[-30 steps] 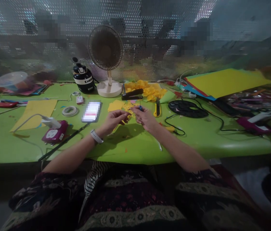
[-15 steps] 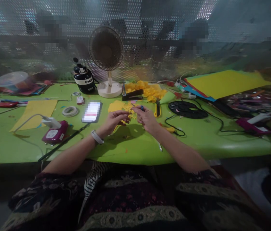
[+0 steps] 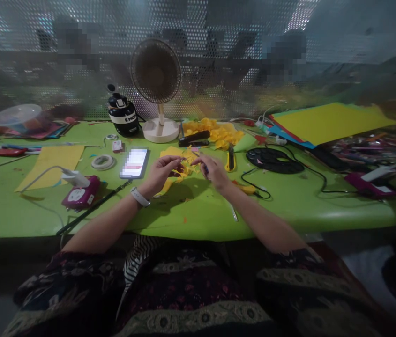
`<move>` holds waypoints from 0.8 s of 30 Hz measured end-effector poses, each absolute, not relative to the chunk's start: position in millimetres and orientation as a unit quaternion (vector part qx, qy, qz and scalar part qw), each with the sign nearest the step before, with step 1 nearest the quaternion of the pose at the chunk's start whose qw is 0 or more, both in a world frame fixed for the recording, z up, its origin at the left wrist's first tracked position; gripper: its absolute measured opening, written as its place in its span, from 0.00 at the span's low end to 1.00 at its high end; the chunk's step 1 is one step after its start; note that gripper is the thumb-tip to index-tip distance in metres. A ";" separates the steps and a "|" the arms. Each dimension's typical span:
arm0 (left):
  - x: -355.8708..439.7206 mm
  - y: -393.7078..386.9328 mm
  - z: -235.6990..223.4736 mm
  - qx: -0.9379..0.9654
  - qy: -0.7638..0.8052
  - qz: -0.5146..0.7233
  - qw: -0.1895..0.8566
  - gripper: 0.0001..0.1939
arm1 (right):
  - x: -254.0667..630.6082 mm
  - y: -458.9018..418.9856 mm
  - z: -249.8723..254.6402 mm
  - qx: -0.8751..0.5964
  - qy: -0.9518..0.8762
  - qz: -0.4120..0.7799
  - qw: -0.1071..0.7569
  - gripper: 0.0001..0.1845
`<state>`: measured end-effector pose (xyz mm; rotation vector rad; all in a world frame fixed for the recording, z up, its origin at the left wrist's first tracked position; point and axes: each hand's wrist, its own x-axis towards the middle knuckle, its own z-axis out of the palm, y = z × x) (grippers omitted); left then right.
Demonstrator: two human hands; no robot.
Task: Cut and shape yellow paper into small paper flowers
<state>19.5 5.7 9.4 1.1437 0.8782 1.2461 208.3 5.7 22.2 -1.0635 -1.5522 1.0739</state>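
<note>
My left hand (image 3: 164,174) is over the green table, its thumb and forefinger pinched together. What sits between those fingertips is too small to make out. My right hand (image 3: 215,172) faces it a short gap away, forefinger stretched toward the left fingertips and the other fingers curled. A small dark blue part shows within the curled fingers; most of that thing is hidden. Cut yellow paper pieces (image 3: 167,186) lie beneath and around both hands. Just right of my right hand lies a yellow utility knife (image 3: 231,159).
Behind the hands are a black stapler (image 3: 194,139), a heap of yellow paper petals (image 3: 215,131) and a white fan (image 3: 160,131). To the left lie a phone (image 3: 134,164), a tape roll (image 3: 102,162) and a purple power adapter (image 3: 81,194). A black palette (image 3: 274,160) lies right.
My hands have drawn slightly apart at the fingertips. My right forefinger has straightened, and the blue thing has shifted from the right fingertips lower into the curled fingers.
</note>
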 end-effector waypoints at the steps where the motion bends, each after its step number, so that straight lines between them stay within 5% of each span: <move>1: 18.9 6.0 9.8 0.489 0.376 0.535 0.576 0.20 | 208.3 4.3 22.0 -0.435 -0.670 0.387 0.460 0.27; 7: 22.3 4.3 9.9 0.501 0.368 0.539 0.569 0.19 | 204.6 5.0 12.3 -0.432 -0.784 0.197 0.399 0.23; 24: 20.2 6.1 5.1 0.517 0.363 0.535 0.560 0.17 | 207.4 8.5 11.4 -0.439 -0.796 0.185 0.374 0.22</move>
